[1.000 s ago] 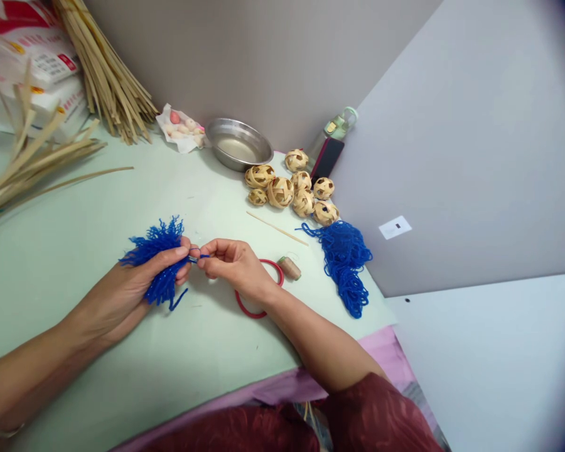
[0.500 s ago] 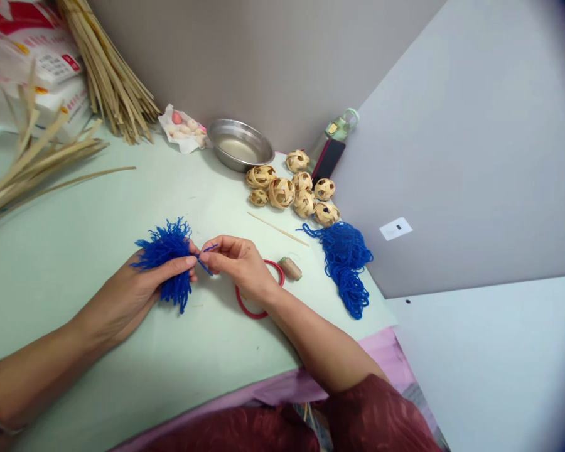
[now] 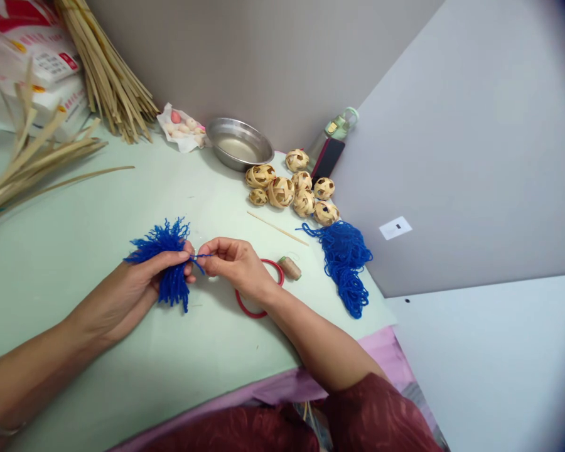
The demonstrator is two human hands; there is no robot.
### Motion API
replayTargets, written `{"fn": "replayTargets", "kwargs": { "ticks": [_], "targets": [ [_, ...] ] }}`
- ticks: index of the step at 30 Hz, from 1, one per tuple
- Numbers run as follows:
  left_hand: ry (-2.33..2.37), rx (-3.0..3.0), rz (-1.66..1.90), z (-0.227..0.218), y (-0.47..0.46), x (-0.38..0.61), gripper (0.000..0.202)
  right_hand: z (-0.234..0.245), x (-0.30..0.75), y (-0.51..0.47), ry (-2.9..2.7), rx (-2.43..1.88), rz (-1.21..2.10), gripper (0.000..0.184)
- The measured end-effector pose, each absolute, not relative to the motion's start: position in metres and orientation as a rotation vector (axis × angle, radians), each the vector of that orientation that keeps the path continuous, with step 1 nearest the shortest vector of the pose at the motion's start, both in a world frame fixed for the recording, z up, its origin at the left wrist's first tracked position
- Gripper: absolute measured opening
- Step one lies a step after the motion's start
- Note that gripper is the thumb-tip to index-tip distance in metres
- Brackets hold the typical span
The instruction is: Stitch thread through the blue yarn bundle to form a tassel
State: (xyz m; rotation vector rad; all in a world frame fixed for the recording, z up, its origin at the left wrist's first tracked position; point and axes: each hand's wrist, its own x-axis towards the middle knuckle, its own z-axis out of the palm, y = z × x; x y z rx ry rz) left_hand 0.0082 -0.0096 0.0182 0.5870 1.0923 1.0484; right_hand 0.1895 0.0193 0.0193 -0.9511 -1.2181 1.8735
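A fluffy bundle of cut blue yarn (image 3: 162, 243) is pinched in my left hand (image 3: 144, 276), thumb on top and fingers underneath. From the bundle's right side a short strand of blue yarn (image 3: 200, 255) sticks out, and my right hand (image 3: 228, 260) has its end between thumb and forefinger. A second loose end hangs down beside it. Below my right wrist lies a red ring (image 3: 245, 309), partly covered by the hand. Close to the ring is a spool of tan thread (image 3: 290, 269).
Right of my hands lies a blue yarn hank (image 3: 346, 263). Several woven strip balls (image 3: 281, 193) sit behind it, near a metal bowl (image 3: 240, 144), a phone (image 3: 328, 158) and a bottle (image 3: 339, 129). Flat dried strips (image 3: 110, 75) and a thin stick (image 3: 277, 228) are also on the table.
My left hand and the yarn bundle have shifted slightly left. The strand between my hands now looks straighter, with my right hand still pinching it.
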Motion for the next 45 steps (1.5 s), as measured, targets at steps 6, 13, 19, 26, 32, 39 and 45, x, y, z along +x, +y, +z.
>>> {"fn": "replayTargets", "kwargs": {
  "ticks": [6,13,19,26,32,39,45],
  "targets": [
    [1.099,0.564,1.038,0.0199,-0.0092,0.0077,0.019,0.0176,0.1892,0.0195,-1.227,-0.941,1.877,0.044],
    [1.13,0.541,1.049,0.0202,-0.0115,0.0084,0.021,0.0145,0.188,0.0187,-1.236,-0.881,1.884,0.053],
    [1.154,0.565,1.021,0.0206,-0.012,0.0098,0.026,0.0149,0.1907,0.018,-1.338,-0.957,1.694,0.043],
    [1.143,0.585,1.033,0.0171,-0.0124,0.0083,0.021,0.0149,0.1907,0.0203,-1.271,-1.035,1.706,0.04],
    [1.139,0.602,1.038,0.016,-0.0123,0.0088,0.021,0.0193,0.1885,0.0192,-1.225,-1.017,1.758,0.043],
    [1.119,0.593,1.069,0.0162,-0.0132,0.0085,0.023,0.0161,0.1878,0.0205,-1.226,-0.964,1.835,0.042],
    [1.173,0.551,1.082,0.0121,-0.01,0.011,0.035,0.0128,0.1885,0.0216,-1.226,-0.947,1.838,0.037]
  ]
}}
